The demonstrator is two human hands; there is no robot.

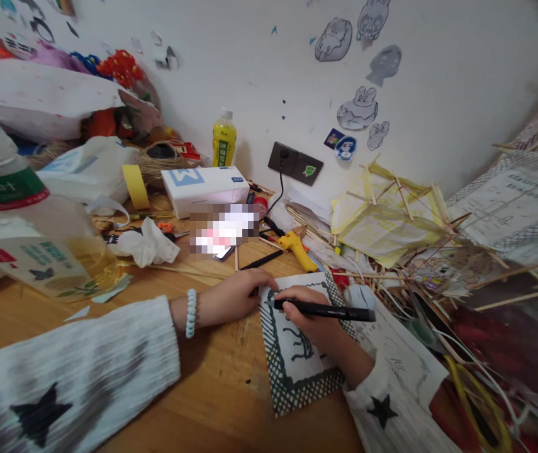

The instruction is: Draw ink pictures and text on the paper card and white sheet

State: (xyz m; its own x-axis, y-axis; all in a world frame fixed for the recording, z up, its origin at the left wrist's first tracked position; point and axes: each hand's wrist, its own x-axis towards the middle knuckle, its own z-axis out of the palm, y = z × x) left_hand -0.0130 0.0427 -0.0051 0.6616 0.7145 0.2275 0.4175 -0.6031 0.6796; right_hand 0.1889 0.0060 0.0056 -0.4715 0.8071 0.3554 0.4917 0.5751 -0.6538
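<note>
Both hands meet at one sheet of paper (pixel 292 371) without gripping each other: the left hand (pixel 240 292) holds nothing, its fingers resting by the sheet's upper left corner, while the right hand (pixel 318 330) is closed around a black pen (pixel 339 311). The pen's tip points at the striped left border, near the left fingers; whether it touches is too small to tell. For even strokes, the left fingers should press the corner firmly, clear of the tip, and the right palm would best be kept off wet ink.

A second drawn sheet (pixel 391 352) lies by the right forearm, and yellow-handled scissors (pixel 479 402) sit right of that sleeve. Just beyond the hands are a yellow glue gun (pixel 299 248) and a lit phone (pixel 228 233); crumpled tissue (pixel 148 242) and a big jug (pixel 61 245) stand beyond the left forearm. Clutter to the right, with a loose white cable (pixel 481 371) and sticks, could crowd the right elbow.
</note>
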